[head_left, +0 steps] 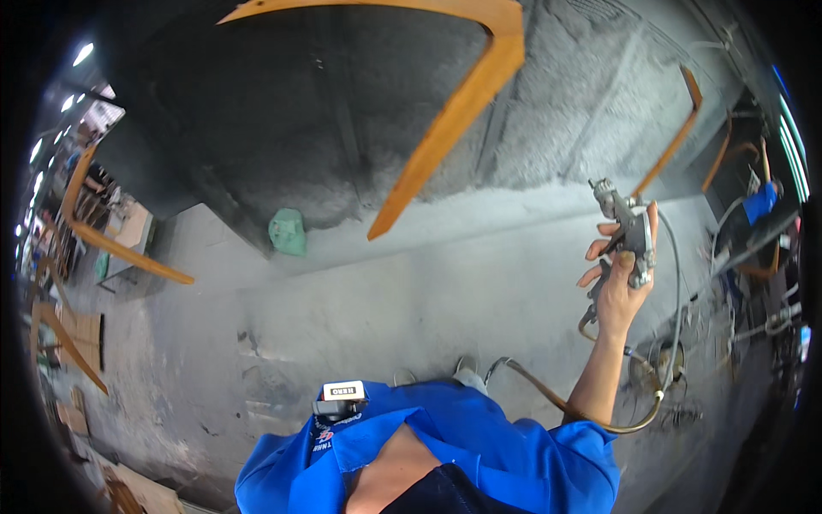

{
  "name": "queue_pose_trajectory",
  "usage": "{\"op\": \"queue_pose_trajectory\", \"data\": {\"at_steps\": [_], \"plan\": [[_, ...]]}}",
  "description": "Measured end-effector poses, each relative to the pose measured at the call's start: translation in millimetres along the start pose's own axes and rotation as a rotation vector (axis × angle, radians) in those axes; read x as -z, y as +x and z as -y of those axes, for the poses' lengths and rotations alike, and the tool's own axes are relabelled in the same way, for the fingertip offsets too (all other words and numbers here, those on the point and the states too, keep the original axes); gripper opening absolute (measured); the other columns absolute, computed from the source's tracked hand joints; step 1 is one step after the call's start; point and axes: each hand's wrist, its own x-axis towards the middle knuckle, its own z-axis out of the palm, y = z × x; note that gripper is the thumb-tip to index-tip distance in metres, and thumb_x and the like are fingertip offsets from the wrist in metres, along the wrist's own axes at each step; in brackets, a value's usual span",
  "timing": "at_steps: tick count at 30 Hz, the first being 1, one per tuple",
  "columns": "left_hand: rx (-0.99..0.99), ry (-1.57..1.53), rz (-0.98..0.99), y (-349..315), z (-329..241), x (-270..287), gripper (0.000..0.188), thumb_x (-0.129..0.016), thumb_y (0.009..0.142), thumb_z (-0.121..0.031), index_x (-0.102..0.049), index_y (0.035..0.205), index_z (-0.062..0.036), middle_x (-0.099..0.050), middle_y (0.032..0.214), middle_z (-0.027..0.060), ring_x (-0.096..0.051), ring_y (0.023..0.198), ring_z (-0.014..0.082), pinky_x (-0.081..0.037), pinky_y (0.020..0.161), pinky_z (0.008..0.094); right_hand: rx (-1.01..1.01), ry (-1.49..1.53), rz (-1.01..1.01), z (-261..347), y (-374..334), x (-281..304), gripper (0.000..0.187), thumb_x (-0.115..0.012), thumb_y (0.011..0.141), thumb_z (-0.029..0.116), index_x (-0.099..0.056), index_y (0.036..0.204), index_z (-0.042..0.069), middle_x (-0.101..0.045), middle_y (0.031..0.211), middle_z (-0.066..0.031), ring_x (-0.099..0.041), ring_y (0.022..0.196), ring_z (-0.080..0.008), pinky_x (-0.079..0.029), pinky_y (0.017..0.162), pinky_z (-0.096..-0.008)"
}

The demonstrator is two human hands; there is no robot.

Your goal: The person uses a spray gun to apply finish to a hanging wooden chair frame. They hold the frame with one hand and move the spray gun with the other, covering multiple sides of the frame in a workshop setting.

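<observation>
My right hand (622,289) is raised at the right, its fingers wrapped round the grip of a grey metal spray gun (632,230). The gun's nozzle end points up and away from me. From its lower end a brownish hose (548,392) loops past my forearm, and a thin grey hose (676,274) runs down beside it. Nearest in front hangs a bent orange-brown wooden piece (449,124), apart from the gun. Another angled wooden piece (672,146) hangs just beyond the gun at the right. My left hand is out of view.
More angled wooden pieces (128,247) hang at the left. A green bag (288,231) lies on the grey floor by a dusty booth wall (565,111). A table (133,231) stands far left. Another person in blue (760,202) is at the far right. Round containers (672,360) stand near the hoses.
</observation>
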Motion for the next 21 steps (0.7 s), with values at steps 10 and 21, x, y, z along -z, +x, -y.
{"op": "queue_pose_trajectory", "data": {"at_steps": [10,21], "plan": [[-0.408,0.280,0.092,-16.1,-143.5,-110.9,0.037,-0.056,0.098,-0.030,-0.063,0.124,-0.0037,-0.069,0.088,0.0094,-0.063,0.061,0.0208,-0.050,0.052,0.0364,-0.002,-0.055,0.186,-36.3,16.4,123.6,0.069,-0.063,0.102,0.032,-0.033,0.158,0.006,-0.065,0.095,-0.0111,-0.062,0.075,-0.0121,-0.049,0.047,-0.0204],[-0.761,0.602,0.158,-116.1,-208.0,-259.6,0.061,-0.061,0.097,-0.037,-0.051,0.146,-0.0022,-0.072,0.119,0.0177,-0.068,0.114,0.0261,-0.052,0.097,0.0364,-0.612,0.043,0.949,-157.0,-56.6,120.8,0.059,-0.072,0.095,0.021,-0.051,0.150,0.017,-0.071,0.122,-0.0106,-0.070,0.088,-0.0129,-0.061,0.073,-0.0341]]}}
